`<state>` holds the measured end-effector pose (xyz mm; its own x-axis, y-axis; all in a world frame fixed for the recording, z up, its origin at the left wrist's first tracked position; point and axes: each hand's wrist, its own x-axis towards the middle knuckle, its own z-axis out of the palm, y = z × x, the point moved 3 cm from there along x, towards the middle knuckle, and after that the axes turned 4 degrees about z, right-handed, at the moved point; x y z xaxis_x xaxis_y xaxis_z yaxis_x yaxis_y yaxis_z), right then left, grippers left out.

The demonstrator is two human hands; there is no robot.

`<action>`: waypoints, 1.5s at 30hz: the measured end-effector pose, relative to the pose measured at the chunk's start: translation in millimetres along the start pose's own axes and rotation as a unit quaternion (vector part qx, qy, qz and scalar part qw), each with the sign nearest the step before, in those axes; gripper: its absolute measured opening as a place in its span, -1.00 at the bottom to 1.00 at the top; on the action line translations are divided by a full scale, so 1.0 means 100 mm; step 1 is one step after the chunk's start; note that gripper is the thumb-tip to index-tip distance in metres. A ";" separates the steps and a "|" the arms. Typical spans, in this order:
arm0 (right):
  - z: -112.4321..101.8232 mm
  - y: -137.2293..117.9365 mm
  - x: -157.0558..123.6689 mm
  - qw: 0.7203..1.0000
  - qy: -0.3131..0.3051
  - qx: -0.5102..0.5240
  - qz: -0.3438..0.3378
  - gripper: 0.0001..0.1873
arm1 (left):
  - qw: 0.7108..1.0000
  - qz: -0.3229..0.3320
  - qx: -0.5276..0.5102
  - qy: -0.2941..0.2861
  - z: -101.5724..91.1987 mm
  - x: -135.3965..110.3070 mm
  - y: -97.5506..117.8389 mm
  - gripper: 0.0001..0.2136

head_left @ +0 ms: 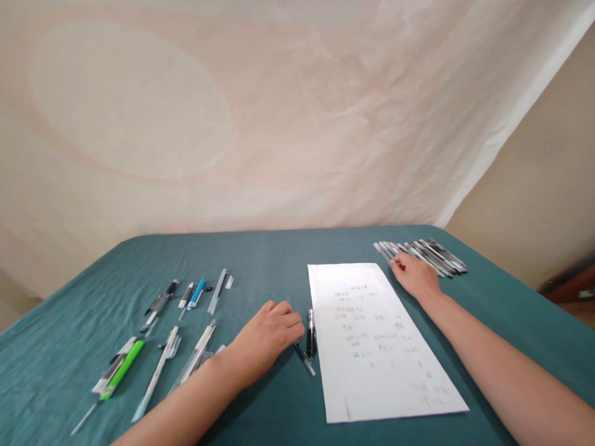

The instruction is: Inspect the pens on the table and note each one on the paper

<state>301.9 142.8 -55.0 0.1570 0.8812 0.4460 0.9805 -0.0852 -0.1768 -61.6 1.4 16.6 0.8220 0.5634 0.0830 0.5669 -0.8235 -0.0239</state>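
Note:
My left hand (273,332) is closed, palm down, left of a sheet of paper (377,364) with handwriting on it. From under its fingers sticks out a thin dark pen piece with a clear end (306,361); the fingertips are hidden. A black pen cap (311,334) lies between that hand and the paper's left edge. At the far right, my right hand (414,277) has its thumb and finger pinched at the near left side of a row of pens (434,253). It touches the row, and the pen at its fingertips is partly covered.
Left on the green cloth (260,270) lie several taken-apart pens: a bright green barrel (122,370), a blue one (197,293), a white pen (159,370), a clear tube (218,292) and black parts (160,304). A pale curtain (273,119) hangs behind the table.

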 end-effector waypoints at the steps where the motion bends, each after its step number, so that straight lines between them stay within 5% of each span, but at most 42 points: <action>1: 0.00 0.00 0.00 1.000 -0.001 0.000 0.000 -0.76 | 1.000 0.004 -0.008 0.003 0.00 0.00 0.01 -0.90; 14: 0.00 0.00 0.00 1.000 -0.001 0.001 -0.002 -0.75 | 0.991 0.012 -0.136 -0.009 -0.07 -0.04 0.12 -0.85; 27: -0.06 -0.04 -0.02 1.000 -0.002 0.021 0.011 -0.78 | 0.996 0.033 -0.079 -0.008 0.05 0.02 0.17 -0.89; 31: -0.26 -0.08 0.04 0.999 0.014 0.034 0.023 -0.77 | 0.998 0.033 -0.044 -0.007 0.09 0.04 0.22 -0.90; 35: -0.77 -0.46 -0.04 0.988 0.004 0.152 0.010 -0.73 | 0.993 -0.021 -0.116 0.026 0.08 0.05 0.12 -0.89; 37: -1.06 -0.88 -0.27 0.966 -0.086 0.232 -0.067 -0.75 | 0.968 -0.082 -0.229 0.069 0.01 0.04 0.01 -0.90; 40: -1.34 -1.58 -0.88 0.906 -0.258 0.241 -0.233 -0.78 | 0.869 -0.183 -0.438 0.139 -0.06 0.00 -0.17 -0.86; 43: -1.39 -2.02 -1.44 0.887 -0.277 0.165 -0.331 -0.82 | 0.748 -0.223 -0.599 0.175 -0.02 -0.02 -0.27 -0.77; 45: -1.29 -2.16 -1.67 0.884 -0.276 0.124 -0.356 -0.81 | 0.695 -0.225 -0.658 0.185 0.03 -0.03 -0.28 -0.74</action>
<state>78.7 -45.6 21.7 -0.6382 0.7690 0.0371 0.7408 0.6265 -0.2425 -79.7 22.9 13.6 0.3705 0.9278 0.0432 0.0217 -0.0551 0.9982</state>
